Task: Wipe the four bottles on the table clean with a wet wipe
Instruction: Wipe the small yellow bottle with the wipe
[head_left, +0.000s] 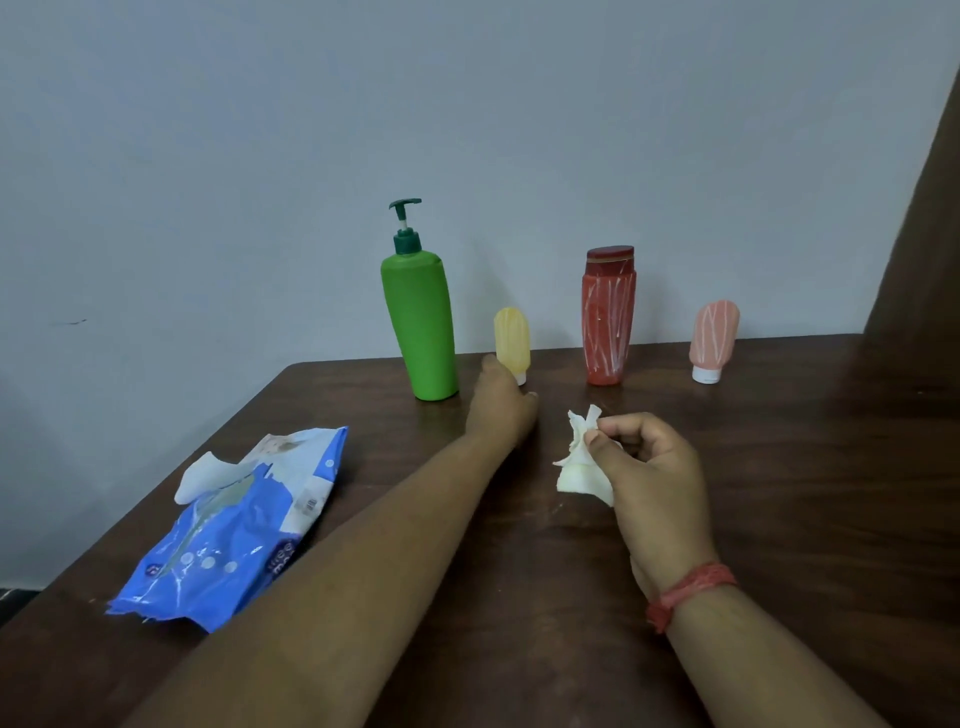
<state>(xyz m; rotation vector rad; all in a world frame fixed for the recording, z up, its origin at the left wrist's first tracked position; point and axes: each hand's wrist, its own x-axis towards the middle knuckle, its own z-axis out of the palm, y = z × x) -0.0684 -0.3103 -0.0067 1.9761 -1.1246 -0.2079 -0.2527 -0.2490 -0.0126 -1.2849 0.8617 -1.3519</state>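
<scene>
White and crumpled, the wet wipe (581, 457) sits pinched between the thumb and curled fingers of your right hand (647, 467), which hangs just above the desk (779, 493) with a red thread band (688, 592) round its wrist. Your left hand (501, 402) reaches forward past it, back of the hand toward you; its fingers are at the foot of the small yellow tube (512, 340), hiding part of the cap, but you cannot tell from here whether they touch or grip it, or how they are curled.

That yellow tube stands cap-down, second from the left in a row of four bottles near the far edge of the desk by the wall. Just to its left stands the tall green pump bottle (421, 322), upright with its dark green pump head pointing left. To the right of the yellow tube, beyond your right hand, stands the red bottle (608, 322) with pale streaks down its body and a dark red cap on top. Farther right, well apart from both hands, the small pink tube (712, 338) stands on its white cap, also streaked with pale lines.

Beside your left forearm, on the near left part of the dark wooden desk, lies the blue wet wipe packet (234, 530), flat and crinkled, with one white wipe sticking out of its opening.
</scene>
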